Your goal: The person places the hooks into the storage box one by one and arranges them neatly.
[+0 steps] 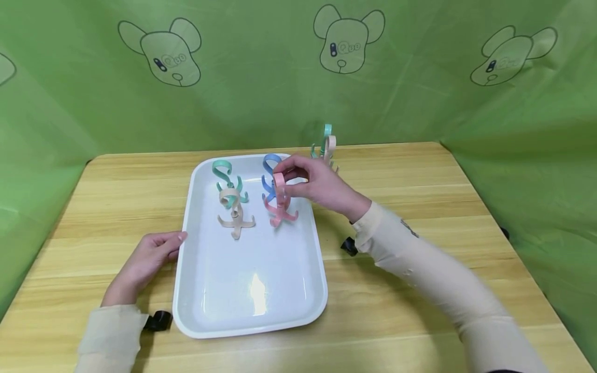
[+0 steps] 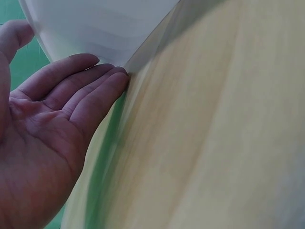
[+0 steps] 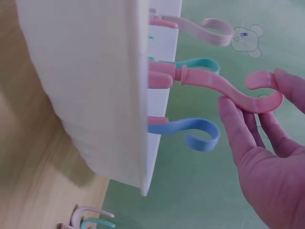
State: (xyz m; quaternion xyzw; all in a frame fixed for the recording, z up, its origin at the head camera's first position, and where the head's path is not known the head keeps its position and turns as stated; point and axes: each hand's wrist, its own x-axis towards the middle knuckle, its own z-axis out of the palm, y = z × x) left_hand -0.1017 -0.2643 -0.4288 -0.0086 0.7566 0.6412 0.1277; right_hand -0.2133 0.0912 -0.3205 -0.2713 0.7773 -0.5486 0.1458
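Note:
My right hand (image 1: 317, 184) pinches the curved top of a pink multi-prong hanging hook (image 3: 209, 81) between thumb and fingers. Its prongs point outward low over the white tray (image 1: 247, 331). Just behind it stands a blue hook (image 1: 267, 181), partly covered by my fingers. On the tray's left half are a green hook (image 1: 223, 170) and, in front of it, a beige hook (image 1: 237, 223). My left hand (image 1: 149, 259) holds the tray's left edge, thumb at the rim and fingers against the outer wall (image 2: 109, 28).
Behind my right hand, another green hook (image 1: 328, 130) and a pale beige-pink hook (image 1: 330, 145) stand on the wooden table (image 1: 410, 171) outside the tray. A green curtain (image 1: 261, 93) hangs along the table's back and sides. Black wrist-camera pieces (image 1: 349, 246) sit by both sleeves.

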